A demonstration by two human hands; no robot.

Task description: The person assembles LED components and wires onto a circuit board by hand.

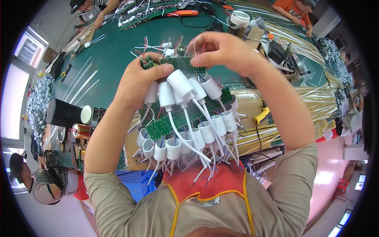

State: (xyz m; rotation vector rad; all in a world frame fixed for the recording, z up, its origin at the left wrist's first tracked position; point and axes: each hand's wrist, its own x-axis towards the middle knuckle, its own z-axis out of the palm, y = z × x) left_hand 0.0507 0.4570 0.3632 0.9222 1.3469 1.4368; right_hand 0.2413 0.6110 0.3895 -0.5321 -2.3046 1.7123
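Observation:
I hold a green circuit board strip [181, 62] up in front of me, with several white cylindrical caps [179, 85] hanging from it on white leads. My left hand [138, 83] grips the strip's left end, thumb laid along its lower edge. My right hand [223, 49] pinches the top edge near the right end, by thin red and white wires. Below them a second green strip [185, 116] lies on the bench with a row of white caps [197, 134] along it.
A dark green worktable [114, 51] carries more boards at the far edge, an orange tool [182, 13], a black cylinder [63, 113], a copper wire spool [81, 131] and bundles of pale wires [312, 94]. Other people sit at the far left, far right and lower left. A blue crate [134, 183] is below.

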